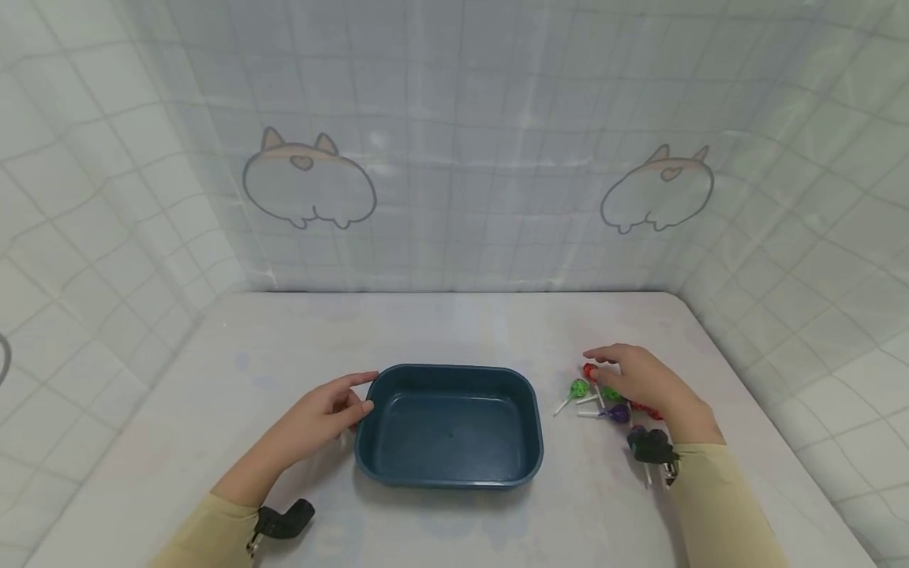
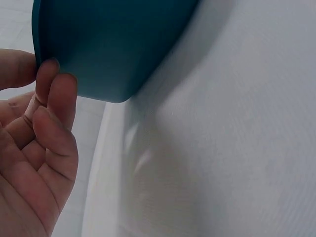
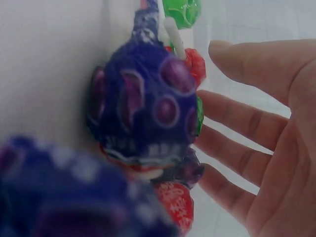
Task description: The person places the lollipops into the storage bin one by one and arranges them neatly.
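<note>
A dark blue rectangular tray (image 1: 527, 410) sits empty on the white table. My left hand (image 1: 334, 410) rests at its left rim, thumb and fingertips touching the tray wall (image 2: 113, 44). To the right lies a small pile of wrapped lollipops: green (image 1: 579, 388), red (image 1: 589, 371) and purple (image 1: 618, 412). My right hand (image 1: 639, 379) hovers flat over the pile with straight fingers, holding nothing. The right wrist view shows a purple lollipop (image 3: 148, 108) close up, red ones (image 3: 175, 202) beneath it, and the open palm (image 3: 276, 163) beside them.
The table (image 1: 454, 331) is backed by tiled curtain walls (image 1: 454, 158) on three sides. Small black camera mounts sit at both wrists (image 1: 284, 521). The table's right edge runs close to the lollipops.
</note>
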A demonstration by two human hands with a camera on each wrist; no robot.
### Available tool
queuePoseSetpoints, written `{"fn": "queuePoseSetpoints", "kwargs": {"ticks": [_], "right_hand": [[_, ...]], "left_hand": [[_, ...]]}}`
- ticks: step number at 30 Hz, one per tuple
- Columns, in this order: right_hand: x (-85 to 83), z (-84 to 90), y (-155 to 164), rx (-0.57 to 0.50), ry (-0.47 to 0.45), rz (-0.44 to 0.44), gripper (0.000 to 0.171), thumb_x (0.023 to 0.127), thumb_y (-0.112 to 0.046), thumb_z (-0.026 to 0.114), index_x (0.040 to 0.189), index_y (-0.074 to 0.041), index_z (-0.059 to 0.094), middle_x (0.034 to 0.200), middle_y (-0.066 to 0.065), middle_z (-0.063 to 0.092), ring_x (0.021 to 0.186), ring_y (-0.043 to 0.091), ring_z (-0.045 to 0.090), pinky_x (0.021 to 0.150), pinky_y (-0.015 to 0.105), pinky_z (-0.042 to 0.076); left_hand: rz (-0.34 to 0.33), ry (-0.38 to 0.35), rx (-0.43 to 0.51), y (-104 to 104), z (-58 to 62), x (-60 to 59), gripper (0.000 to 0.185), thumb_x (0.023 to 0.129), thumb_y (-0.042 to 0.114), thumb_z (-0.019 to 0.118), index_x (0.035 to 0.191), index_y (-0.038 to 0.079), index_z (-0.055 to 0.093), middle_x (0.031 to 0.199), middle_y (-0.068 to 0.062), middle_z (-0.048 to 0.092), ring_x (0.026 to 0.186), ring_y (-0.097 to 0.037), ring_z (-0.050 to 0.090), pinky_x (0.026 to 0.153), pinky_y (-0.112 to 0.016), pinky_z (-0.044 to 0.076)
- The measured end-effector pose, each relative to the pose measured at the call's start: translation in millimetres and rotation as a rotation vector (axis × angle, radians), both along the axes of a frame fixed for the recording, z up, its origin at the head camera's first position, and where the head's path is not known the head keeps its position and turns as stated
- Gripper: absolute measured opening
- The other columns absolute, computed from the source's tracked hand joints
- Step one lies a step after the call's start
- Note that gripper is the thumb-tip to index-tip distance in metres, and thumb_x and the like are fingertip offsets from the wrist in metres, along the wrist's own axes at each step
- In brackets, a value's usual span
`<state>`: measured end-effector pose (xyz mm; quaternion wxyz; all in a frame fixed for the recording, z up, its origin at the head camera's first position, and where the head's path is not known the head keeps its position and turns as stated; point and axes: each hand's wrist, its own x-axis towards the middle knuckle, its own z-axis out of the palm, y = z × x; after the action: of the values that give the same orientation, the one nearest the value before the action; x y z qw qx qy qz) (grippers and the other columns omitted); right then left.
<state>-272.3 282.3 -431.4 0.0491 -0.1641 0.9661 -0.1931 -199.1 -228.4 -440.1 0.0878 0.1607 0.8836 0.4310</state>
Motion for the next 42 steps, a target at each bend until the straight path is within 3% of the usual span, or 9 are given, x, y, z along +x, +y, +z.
{"fn": "queuePoseSetpoints", "kwargs": {"ticks": [9, 15, 22, 27, 35, 42], "right_hand": [[-2.3, 1.4, -7, 0.032, -0.046, -0.020, 0.037, 0.097, -0.024, 0.064, 0.131, -0.007, 0.064, 0.126, 0.018, 0.062, 0.119, 0.040, 0.055, 0.097, 0.061, 0.040], [-3.6, -2.7, -11, 0.053, -0.009, 0.015, 0.036, 0.096, -0.022, 0.067, 0.128, -0.004, 0.065, 0.119, 0.015, 0.066, 0.111, 0.035, 0.060, 0.096, 0.057, 0.043], [-3.2, -5.4, -12, 0.064, 0.008, -0.003, 0.037, 0.093, -0.020, 0.071, 0.126, -0.004, 0.066, 0.112, 0.012, 0.068, 0.097, 0.025, 0.062, 0.093, 0.055, 0.046], [-3.9, -6.2, -14, 0.062, 0.013, -0.016, 0.035, 0.093, -0.020, 0.071, 0.123, -0.003, 0.067, 0.112, 0.012, 0.068, 0.098, 0.026, 0.063, 0.093, 0.055, 0.047], [-1.7, 5.3, -10, -0.018, 0.104, -0.102, 0.031, 0.094, -0.020, 0.069, 0.123, -0.007, 0.068, 0.113, 0.013, 0.065, 0.103, 0.033, 0.058, 0.090, 0.056, 0.047], [5.7, 19.2, -14, -0.100, 0.138, -0.101, 0.032, 0.094, -0.028, 0.070, 0.120, -0.010, 0.068, 0.111, 0.011, 0.066, 0.105, 0.032, 0.057, 0.088, 0.054, 0.048]], "left_hand": [[-0.035, -0.033, 0.027, -2, 2.2, -0.3, 0.057, 0.100, 0.038, 0.059, 0.150, 0.015, 0.042, 0.082, 0.000, 0.065, 0.075, -0.030, 0.063, 0.059, -0.032, 0.051], [-0.047, -0.056, 0.040, -4, 2.8, 2.4, 0.057, 0.099, 0.037, 0.060, 0.149, 0.015, 0.043, 0.083, 0.000, 0.066, 0.076, -0.028, 0.065, 0.060, -0.033, 0.052], [-0.041, -0.075, 0.039, -3, 5.3, 2.8, 0.057, 0.099, 0.036, 0.062, 0.148, 0.014, 0.043, 0.083, -0.001, 0.067, 0.077, -0.028, 0.065, 0.060, -0.034, 0.052], [-0.033, -0.070, 0.025, -4, 6.1, 2.0, 0.057, 0.098, 0.036, 0.062, 0.148, 0.014, 0.044, 0.082, 0.000, 0.067, 0.076, -0.028, 0.065, 0.060, -0.034, 0.052], [-0.030, -0.055, -0.003, -3, 8.9, 2.8, 0.057, 0.099, 0.036, 0.062, 0.148, 0.014, 0.044, 0.081, 0.001, 0.066, 0.075, -0.026, 0.066, 0.059, -0.033, 0.052], [-0.038, -0.063, 0.005, -5, 5.3, 2.8, 0.058, 0.098, 0.037, 0.062, 0.148, 0.014, 0.044, 0.081, 0.001, 0.067, 0.075, -0.025, 0.066, 0.059, -0.034, 0.052]]}}
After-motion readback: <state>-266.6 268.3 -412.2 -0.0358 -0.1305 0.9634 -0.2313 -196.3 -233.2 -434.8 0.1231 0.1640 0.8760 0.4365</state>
